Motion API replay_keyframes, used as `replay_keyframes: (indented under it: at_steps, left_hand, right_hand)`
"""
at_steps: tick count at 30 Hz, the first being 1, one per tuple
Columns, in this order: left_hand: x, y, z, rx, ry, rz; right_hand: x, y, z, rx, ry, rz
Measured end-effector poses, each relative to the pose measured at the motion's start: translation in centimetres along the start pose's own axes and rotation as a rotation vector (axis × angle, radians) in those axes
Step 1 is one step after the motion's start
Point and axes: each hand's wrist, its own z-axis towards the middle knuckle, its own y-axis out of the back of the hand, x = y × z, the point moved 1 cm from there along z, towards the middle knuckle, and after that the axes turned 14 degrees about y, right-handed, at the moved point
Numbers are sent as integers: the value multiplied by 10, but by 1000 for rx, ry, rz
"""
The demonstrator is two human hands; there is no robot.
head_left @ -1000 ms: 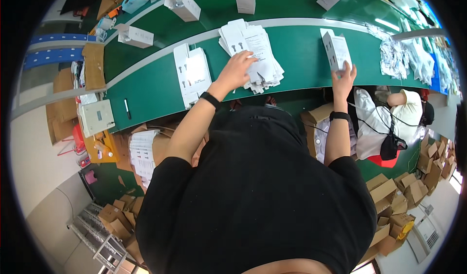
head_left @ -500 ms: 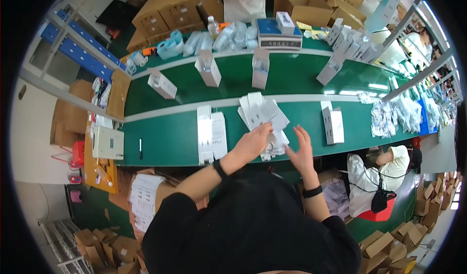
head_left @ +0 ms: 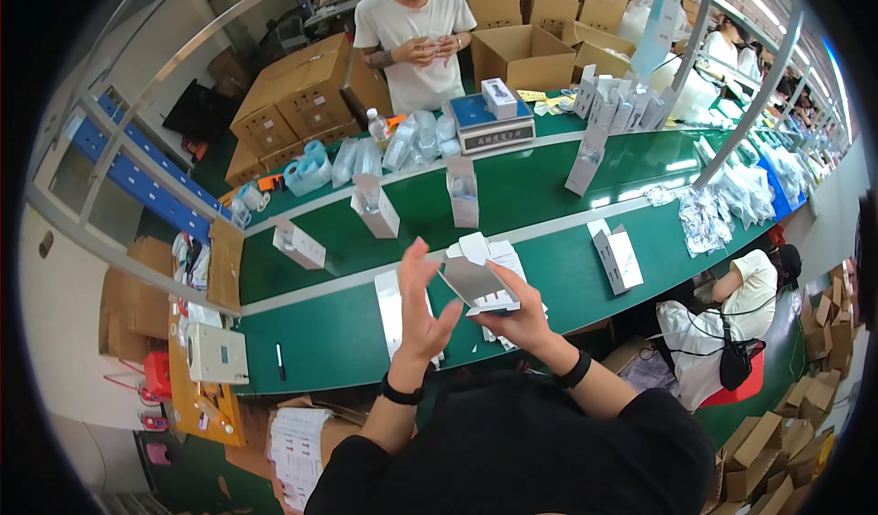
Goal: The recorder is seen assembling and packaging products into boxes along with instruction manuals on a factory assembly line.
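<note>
Through the head view I have a white, open-ended cardboard carton [head_left: 471, 282] raised over the green tabletop [head_left: 567, 263], not far in from the near edge. The right hand [head_left: 521, 314] is clamped on the carton's lower right side. The left hand [head_left: 422, 309] stands just left of the carton, fingers spread and apart; I cannot tell whether its thumb touches the cardboard. Both forearms cross the near edge.

Behind and below the carton lies a loose pile of flat white printed cardboard blanks [head_left: 510, 259]. To the carton's right, a stretch of green gives me sideways room up to an upright white printed box [head_left: 625, 263]. Farther left of the carton, another stretch reaches a slim black-and-white marker [head_left: 281, 361]. Beyond the carton, a pale straight strip [head_left: 558, 224] crosses the tabletop.
</note>
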Motion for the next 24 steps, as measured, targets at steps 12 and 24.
replay_keyframes:
  at_steps: [12, 24]
  left_hand:
    - [9, -59, -8, 393, 548, -568]
    - [8, -94, -23, 507, 316, -601]
  right_hand:
    - [23, 9, 15, -464, -349, 373]
    - [13, 25, -23, -593, -436, 356]
